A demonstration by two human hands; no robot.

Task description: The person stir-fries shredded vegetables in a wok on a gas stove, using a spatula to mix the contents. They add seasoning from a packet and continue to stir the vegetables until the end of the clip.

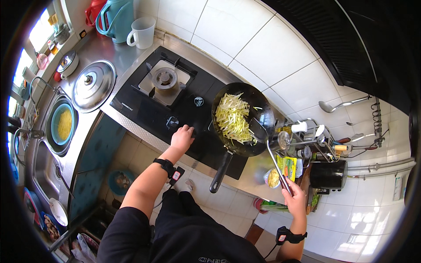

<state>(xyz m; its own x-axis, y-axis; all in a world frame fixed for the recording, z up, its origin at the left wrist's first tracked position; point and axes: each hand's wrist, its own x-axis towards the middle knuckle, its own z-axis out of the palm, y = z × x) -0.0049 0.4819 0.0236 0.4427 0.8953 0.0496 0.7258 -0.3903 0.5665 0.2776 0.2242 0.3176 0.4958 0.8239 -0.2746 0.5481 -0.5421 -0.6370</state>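
Observation:
My left hand (183, 137) has its fingertips on a dark control knob at the front of the black glass gas stove (144, 108); the fingers mostly cover the knob. Held in my right hand (295, 194) is the dark handle of a long metal spatula (274, 157), its blade resting inside the wok at the right. The black wok (263, 115) sits over the stove's right burner, its handle pointing towards me. Pale yellow-green shredded vegetable strips (232, 118) are heaped in its left half. To the left, the other burner (164, 78) is bare.
A steel pot lid (93, 86) lies left of the stove, near a blue basin (55, 123) of yellow shreds in the sink. A plastic jug (143, 33) stands behind. Right of the wok are a bowl of chopped yellow food (273, 178), a seasoning rack (307, 141) and a black pot (329, 174).

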